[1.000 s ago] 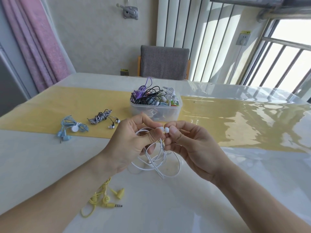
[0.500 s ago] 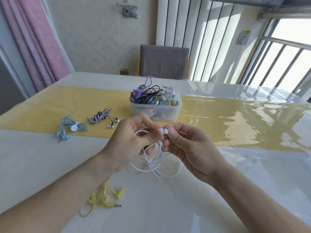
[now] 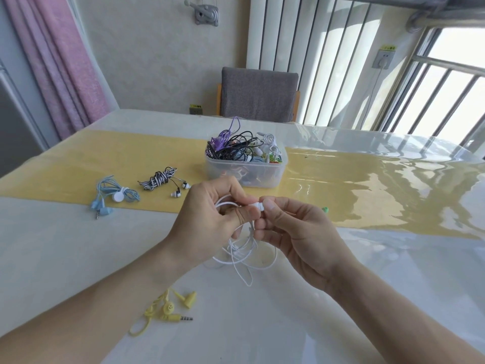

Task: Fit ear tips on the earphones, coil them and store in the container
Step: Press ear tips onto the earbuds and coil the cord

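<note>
A: What are the hands doing?

B: The left hand [image 3: 210,219] pinches a white earbud [image 3: 255,205] between thumb and fingers, its other fingers curled round the cable. The right hand [image 3: 294,232] pinches at the bud's tip, seemingly pressing on an ear tip too small to make out. The white earphone cable [image 3: 244,256] hangs in loose loops below, reaching the worktop [image 3: 78,248].

A: Where does it go?

B: Into the clear plastic container [image 3: 246,172], just beyond the hands, already heaped with earphones.

A: What could go wrong?

B: Probably the tip seats crookedly or pops off and rolls away on the glossy surface. The dangling loops may knot before coiling. Nearby sets could snag: yellow earphones [image 3: 168,308] near left, blue earphones [image 3: 112,195] and striped earphones [image 3: 160,179] far left.
</note>
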Demonstrator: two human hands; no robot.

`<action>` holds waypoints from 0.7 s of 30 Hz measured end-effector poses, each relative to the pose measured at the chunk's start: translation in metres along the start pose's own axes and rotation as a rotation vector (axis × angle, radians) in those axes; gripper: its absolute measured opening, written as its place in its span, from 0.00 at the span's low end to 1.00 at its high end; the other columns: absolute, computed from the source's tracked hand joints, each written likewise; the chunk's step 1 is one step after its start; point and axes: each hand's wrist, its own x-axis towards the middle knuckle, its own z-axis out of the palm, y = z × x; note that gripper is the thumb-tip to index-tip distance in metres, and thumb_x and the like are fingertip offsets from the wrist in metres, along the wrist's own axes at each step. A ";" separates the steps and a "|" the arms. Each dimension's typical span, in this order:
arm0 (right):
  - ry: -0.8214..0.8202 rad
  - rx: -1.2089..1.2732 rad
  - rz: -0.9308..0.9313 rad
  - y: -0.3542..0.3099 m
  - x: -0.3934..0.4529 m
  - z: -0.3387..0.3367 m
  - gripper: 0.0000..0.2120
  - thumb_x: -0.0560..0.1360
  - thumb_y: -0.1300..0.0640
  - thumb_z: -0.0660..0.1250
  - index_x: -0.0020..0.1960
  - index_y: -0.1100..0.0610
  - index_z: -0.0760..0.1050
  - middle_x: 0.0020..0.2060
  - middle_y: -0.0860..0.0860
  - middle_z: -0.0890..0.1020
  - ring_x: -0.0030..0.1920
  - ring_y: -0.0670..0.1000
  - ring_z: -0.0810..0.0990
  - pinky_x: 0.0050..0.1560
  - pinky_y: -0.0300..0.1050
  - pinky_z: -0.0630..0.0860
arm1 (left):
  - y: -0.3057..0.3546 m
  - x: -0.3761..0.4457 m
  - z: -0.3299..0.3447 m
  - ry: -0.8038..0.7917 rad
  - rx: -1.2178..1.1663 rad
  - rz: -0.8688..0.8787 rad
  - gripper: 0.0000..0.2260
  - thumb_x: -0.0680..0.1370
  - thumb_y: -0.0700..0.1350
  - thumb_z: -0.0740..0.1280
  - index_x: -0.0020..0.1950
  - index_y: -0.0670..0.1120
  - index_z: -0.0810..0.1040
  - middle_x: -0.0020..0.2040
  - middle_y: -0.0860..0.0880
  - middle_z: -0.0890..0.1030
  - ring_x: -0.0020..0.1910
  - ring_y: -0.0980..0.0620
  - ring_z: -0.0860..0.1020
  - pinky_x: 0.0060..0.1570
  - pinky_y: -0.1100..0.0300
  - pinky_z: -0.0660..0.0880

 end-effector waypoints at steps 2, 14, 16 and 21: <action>0.008 -0.016 0.000 0.000 0.000 0.000 0.10 0.70 0.57 0.70 0.46 0.64 0.80 0.32 0.56 0.81 0.33 0.50 0.80 0.38 0.41 0.81 | 0.001 -0.001 0.002 0.019 -0.001 -0.001 0.07 0.72 0.35 0.73 0.38 0.43 0.78 0.24 0.43 0.73 0.21 0.52 0.69 0.25 0.65 0.67; 0.030 -0.207 -0.186 0.000 0.001 -0.006 0.09 0.69 0.55 0.73 0.42 0.62 0.82 0.34 0.56 0.82 0.35 0.53 0.78 0.37 0.43 0.78 | 0.003 0.002 0.003 -0.097 -0.366 -0.258 0.08 0.70 0.39 0.74 0.34 0.49 0.79 0.33 0.44 0.79 0.21 0.52 0.67 0.25 0.63 0.60; -0.015 -0.087 -0.037 -0.002 0.000 -0.002 0.09 0.70 0.57 0.71 0.45 0.64 0.80 0.34 0.55 0.81 0.34 0.50 0.78 0.35 0.39 0.77 | 0.002 0.002 0.000 -0.092 -0.285 -0.189 0.07 0.70 0.39 0.74 0.35 0.49 0.79 0.32 0.43 0.79 0.21 0.52 0.68 0.24 0.64 0.61; -0.075 0.262 0.333 -0.002 0.001 -0.002 0.11 0.72 0.63 0.68 0.53 0.63 0.77 0.39 0.53 0.76 0.34 0.45 0.74 0.30 0.33 0.75 | 0.003 0.000 -0.002 -0.065 0.011 -0.002 0.05 0.70 0.42 0.74 0.39 0.43 0.79 0.28 0.37 0.76 0.22 0.50 0.70 0.25 0.64 0.67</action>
